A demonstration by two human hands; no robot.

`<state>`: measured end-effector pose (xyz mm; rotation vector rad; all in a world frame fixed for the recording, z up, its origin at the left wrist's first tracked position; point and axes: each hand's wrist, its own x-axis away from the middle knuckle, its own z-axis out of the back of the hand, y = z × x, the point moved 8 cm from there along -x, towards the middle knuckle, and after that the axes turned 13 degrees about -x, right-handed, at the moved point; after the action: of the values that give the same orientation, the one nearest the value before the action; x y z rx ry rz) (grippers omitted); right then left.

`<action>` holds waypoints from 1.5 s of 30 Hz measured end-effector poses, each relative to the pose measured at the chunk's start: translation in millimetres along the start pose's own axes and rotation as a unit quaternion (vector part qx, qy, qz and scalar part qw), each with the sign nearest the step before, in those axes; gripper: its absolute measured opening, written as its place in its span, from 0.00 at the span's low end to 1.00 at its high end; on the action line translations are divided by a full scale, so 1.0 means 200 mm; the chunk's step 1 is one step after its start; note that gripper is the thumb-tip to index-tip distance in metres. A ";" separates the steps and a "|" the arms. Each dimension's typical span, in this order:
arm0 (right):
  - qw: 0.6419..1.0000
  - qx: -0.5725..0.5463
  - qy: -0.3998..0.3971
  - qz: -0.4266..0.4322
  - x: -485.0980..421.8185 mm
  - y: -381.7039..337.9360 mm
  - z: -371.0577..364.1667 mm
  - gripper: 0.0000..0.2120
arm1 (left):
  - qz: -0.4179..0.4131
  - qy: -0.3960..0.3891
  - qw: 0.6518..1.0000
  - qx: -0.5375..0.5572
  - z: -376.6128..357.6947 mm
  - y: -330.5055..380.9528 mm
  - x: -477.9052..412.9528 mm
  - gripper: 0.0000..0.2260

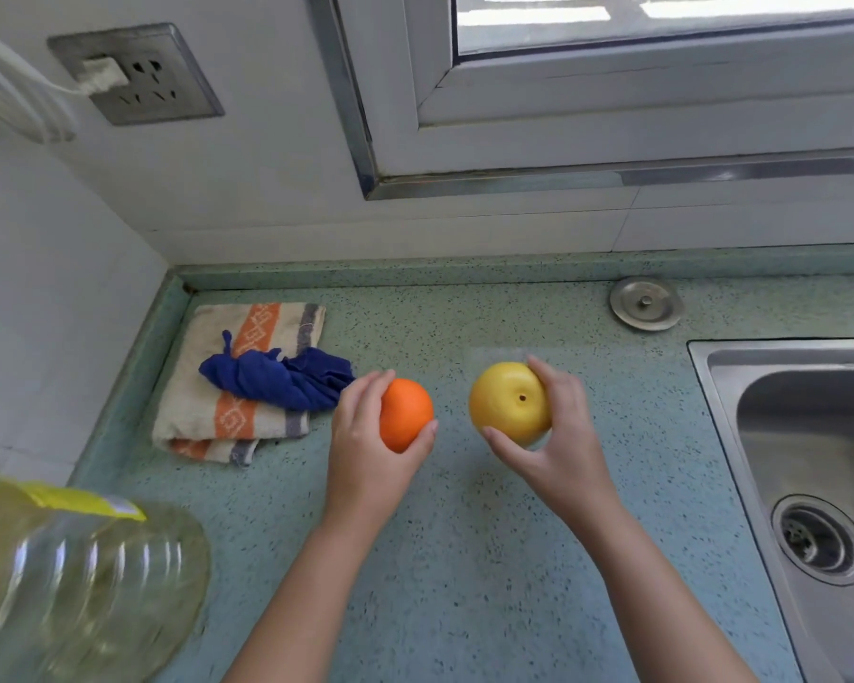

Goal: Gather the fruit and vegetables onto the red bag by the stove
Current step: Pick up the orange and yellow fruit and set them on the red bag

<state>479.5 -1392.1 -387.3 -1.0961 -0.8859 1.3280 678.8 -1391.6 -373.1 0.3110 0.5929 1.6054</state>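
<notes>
Fruit filled your 2 hands above the green speckled counter [464, 559]: your left hand [366, 451] curled round an orange [405, 414], your right hand [563, 436] gripped a yellow fruit [509, 404]. Beside the orange, a blue cloth [277, 379] lay on a striped towel [237, 416]; a steel sink [809, 436] sat at right.

Blurred oil bottle [85, 584] at the lower-left edge, sink [785, 436] partly beyond the right edge.

left hand [366, 451] grips orange [406, 420] | right hand [558, 436] grips yellow fruit [506, 402] | above counter [464, 559]
</notes>
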 end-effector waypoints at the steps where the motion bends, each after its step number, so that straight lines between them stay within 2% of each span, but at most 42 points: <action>1: 1.000 0.000 -0.003 0.002 0.02 -0.02 0.00 0.36 | -0.002 0.008 1.000 -0.001 0.04 0.00 0.04 0.28; 8: 0.997 -0.006 -0.037 0.060 0.24 -0.23 0.00 0.38 | 0.000 0.049 0.998 0.049 0.28 0.03 0.36 0.27; 16: 0.992 -0.030 -0.050 0.108 0.46 -0.43 -0.02 0.37 | -0.012 0.087 0.994 0.059 0.46 0.01 0.65 0.28; 24: 0.983 -0.030 -0.117 0.138 0.66 -0.60 -0.15 0.36 | 0.017 0.151 0.985 0.079 0.68 -0.06 0.97 0.28; 31: 0.967 -0.040 -0.203 0.146 1.03 -0.76 -0.31 0.35 | 0.060 0.215 0.972 0.071 0.89 -0.13 1.40 0.31; 37: 0.942 -0.060 -0.285 0.169 1.50 -0.91 -0.44 0.35 | 0.143 0.298 0.942 0.051 1.09 -0.23 1.96 0.28; 45: 0.893 -0.088 -0.383 0.219 2.09 -1.11 -0.60 0.35 | 0.227 0.412 0.882 0.040 1.33 -0.33 2.68 0.27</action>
<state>690.9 -973.9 -249.9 -0.9308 -1.4049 2.1666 803.9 -812.2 -265.7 -0.2277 1.3095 2.1654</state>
